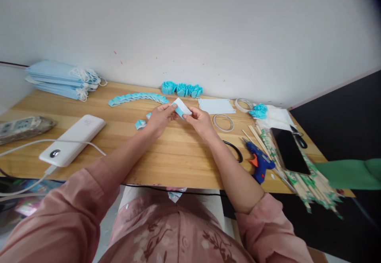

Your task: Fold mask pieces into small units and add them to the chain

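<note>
Pink cloth of the person's shirt (178,235) came closest to view, and past it a small folded piece (182,108), part blue and part white, hung above the counter (175,163) between two hands. Fingers of the left hand (160,118) pinched one end of it; those of the right hand (202,124) pinched the other, thumb on top. From where I stood, the step in hand seemed to be creasing that piece, and the next move looked to call for edges held even and a firm press along the fold.

Left of the folded piece and nearer the person sat small blue bits (140,124); farther left of it curved a pleated blue strip (138,97). Just beyond it stood three blue rosettes (181,89). To its right lay a flat mask (216,106), and, farther right and nearer, a glue gun (259,161). Well off to its left rose a stack of masks (59,78).
</note>
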Tool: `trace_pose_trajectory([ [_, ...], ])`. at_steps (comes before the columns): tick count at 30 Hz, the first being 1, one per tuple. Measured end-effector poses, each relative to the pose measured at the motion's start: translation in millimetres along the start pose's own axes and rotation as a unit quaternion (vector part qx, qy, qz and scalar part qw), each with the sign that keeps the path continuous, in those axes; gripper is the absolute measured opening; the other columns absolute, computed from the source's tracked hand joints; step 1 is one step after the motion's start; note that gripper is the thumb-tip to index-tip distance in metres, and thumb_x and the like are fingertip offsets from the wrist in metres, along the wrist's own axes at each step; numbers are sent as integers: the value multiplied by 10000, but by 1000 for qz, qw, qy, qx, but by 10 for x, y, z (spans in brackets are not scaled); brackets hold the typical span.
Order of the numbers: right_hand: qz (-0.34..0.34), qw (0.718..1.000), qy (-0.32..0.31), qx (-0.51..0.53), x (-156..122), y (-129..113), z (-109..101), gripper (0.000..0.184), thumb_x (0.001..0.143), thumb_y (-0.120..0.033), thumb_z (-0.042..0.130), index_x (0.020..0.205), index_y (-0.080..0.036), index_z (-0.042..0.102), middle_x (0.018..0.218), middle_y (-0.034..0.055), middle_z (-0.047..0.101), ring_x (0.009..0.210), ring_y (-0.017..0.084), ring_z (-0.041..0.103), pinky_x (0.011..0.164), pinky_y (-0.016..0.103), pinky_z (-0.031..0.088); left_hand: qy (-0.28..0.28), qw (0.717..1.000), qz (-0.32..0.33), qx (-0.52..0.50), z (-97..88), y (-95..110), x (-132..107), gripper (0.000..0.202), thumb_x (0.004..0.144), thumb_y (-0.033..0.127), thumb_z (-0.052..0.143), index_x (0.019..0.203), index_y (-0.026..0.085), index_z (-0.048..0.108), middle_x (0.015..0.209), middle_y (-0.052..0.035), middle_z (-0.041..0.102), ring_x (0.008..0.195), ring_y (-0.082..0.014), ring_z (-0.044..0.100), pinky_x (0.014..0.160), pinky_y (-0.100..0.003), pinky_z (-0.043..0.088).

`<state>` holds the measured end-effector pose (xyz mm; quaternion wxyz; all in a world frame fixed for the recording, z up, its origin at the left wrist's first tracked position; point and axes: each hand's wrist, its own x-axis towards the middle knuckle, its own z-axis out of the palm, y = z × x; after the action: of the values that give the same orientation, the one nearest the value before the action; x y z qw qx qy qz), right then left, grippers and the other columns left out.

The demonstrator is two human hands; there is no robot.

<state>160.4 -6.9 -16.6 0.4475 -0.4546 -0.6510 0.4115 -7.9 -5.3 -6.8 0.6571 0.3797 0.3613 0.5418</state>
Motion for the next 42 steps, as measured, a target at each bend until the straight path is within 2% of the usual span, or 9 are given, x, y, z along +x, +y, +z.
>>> trace_pose_trajectory([
  [5,-4,998,51,-38,0,-1,-16,307,758,-401,681,981,-197,738,668,-44,587,609,104,468,589,244,356,-25,999,-25,25,18,-33,-11,321,686,394,817,790,135,657,710,-13,637,646,-103,571,649,-254,454],
  [9,-11,999,51,-6,10,17,-1,411,755,-381,679,1121,-196,692,730,-35,618,631,111,486,625,255,394,-9,998,-36,55,10,-54,-12,315,672,393,823,719,128,657,648,-9,614,603,-97,548,626,-249,432],
  [19,-16,999,26,-13,8,26,26,380,763,-380,677,1091,-189,688,771,-14,657,665,128,541,673,281,444,22,996,-33,85,-2,-34,-3,260,680,334,808,664,130,648,641,-21,642,609,-102,561,646,-257,441],
  [23,-24,997,64,-43,22,12,-44,386,815,-391,633,1148,-200,663,739,-14,633,666,137,545,666,288,457,22,997,-31,71,-11,-9,4,267,671,341,817,712,123,667,673,-31,665,634,-113,591,654,-262,451],
  [25,-54,991,90,-83,23,-12,-97,378,851,-355,587,1205,-227,624,840,8,668,754,157,587,722,307,485,14,998,-37,58,-11,12,3,285,669,350,821,748,115,680,701,-45,682,663,-127,616,677,-274,467],
  [27,-118,977,98,-151,18,-43,-144,397,858,-288,566,1253,-258,578,1040,40,686,935,192,613,823,344,501,4,998,-43,49,-9,32,-2,296,677,356,821,772,109,688,722,-58,693,683,-137,632,703,-288,481],
  [30,-218,941,70,-248,3,-91,-174,399,853,-220,555,1247,-280,547,1276,63,624,1192,242,547,984,421,462,1,998,-45,41,-5,47,-13,283,696,351,816,773,113,685,733,-65,700,687,-141,637,723,-301,491],
  [34,-277,911,33,-303,-14,-119,-151,340,857,-171,528,1180,-276,540,1324,70,594,1272,255,506,1087,475,385,-3,999,-43,33,-3,49,-22,255,731,332,795,791,112,681,739,-69,702,687,-140,642,731,-301,493],
  [42,-304,892,15,-334,-12,-84,-134,349,832,-110,546,1136,-278,581,1330,56,572,1275,239,487,1094,469,378,-12,999,-47,23,19,54,-36,192,779,274,753,776,101,670,707,-53,685,630,-121,623,673,-278,460],
])
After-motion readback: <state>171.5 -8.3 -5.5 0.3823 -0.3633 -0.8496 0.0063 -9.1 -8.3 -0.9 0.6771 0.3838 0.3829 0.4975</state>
